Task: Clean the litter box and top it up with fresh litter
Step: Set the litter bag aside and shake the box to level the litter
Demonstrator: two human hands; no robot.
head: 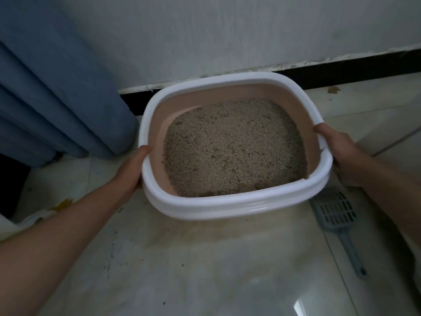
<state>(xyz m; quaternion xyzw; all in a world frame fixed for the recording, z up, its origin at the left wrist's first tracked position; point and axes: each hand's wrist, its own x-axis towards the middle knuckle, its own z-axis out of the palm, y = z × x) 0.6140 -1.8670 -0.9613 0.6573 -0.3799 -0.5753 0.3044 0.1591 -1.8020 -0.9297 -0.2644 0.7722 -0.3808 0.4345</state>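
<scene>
Squarely in the middle of the frame sits the box (227,206), between the two hands and straight ahead of the person. The left hand (134,169) grips its left rim, thumb hooked over the white edge. The right hand (337,149) grips the right rim the same way. The fingers beneath are hidden. The box looks broader across the frame than deep, so its long axis seems to run hand to hand, tilted a little: the left grip lies lower in the frame, the right one higher. Whether the box rests on the floor (205,258) or is just off it, I cannot tell. Neither hand is nearer the box, as both touch it. The scoop (337,215) lies at lower right, below the right forearm, so the right hand is nearer it.

Count: one box, one bed of litter (232,149), one scoop, two hands. No bag of fresh litter shows clearly.
</scene>
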